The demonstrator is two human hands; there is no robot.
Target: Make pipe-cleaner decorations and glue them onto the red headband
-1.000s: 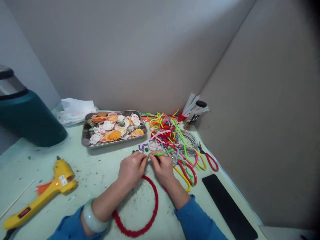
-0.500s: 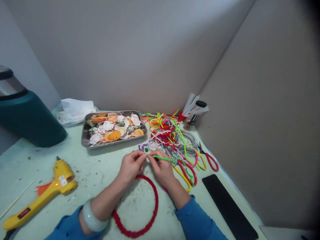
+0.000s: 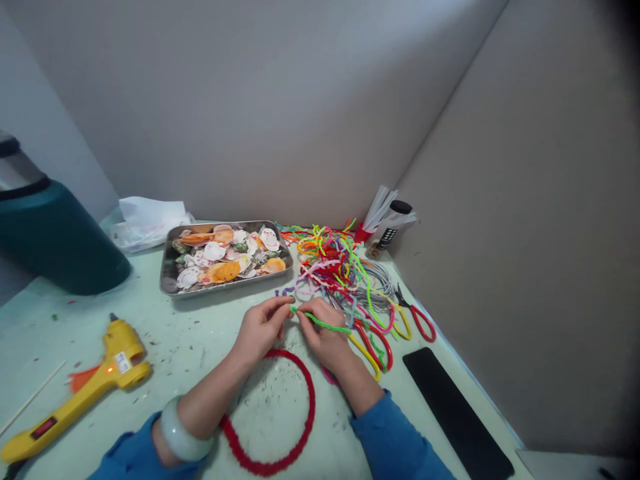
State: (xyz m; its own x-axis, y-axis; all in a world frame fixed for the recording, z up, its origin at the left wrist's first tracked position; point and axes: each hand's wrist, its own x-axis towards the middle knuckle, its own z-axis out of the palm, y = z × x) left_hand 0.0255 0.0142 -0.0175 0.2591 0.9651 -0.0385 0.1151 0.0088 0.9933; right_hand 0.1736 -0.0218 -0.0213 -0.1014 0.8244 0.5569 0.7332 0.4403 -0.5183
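Though bright, green stem (image 3: 327, 326) unclear between hands (image 3: 259, 328) (image 3: 324, 339).

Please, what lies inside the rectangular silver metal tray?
Inside the rectangular silver metal tray are piled white and orange seashells, with some greenish ones. What lies beneath the pile is hidden.

We count one left hand (image 3: 259, 331), one right hand (image 3: 325, 339), one bangle (image 3: 177, 432), one red ring (image 3: 311, 403) and one green stem (image 3: 326, 325). We also see one glue gun (image 3: 107, 381), one flask (image 3: 63, 237), one tray (image 3: 230, 285), one jar (image 3: 388, 237), one cup (image 3: 361, 233), one black strip (image 3: 456, 413) and one thin stick (image 3: 33, 398). Shells (image 3: 220, 271) and tangled stems (image 3: 330, 257) we cannot count exactly, nor the overlapping scissors (image 3: 391, 357).
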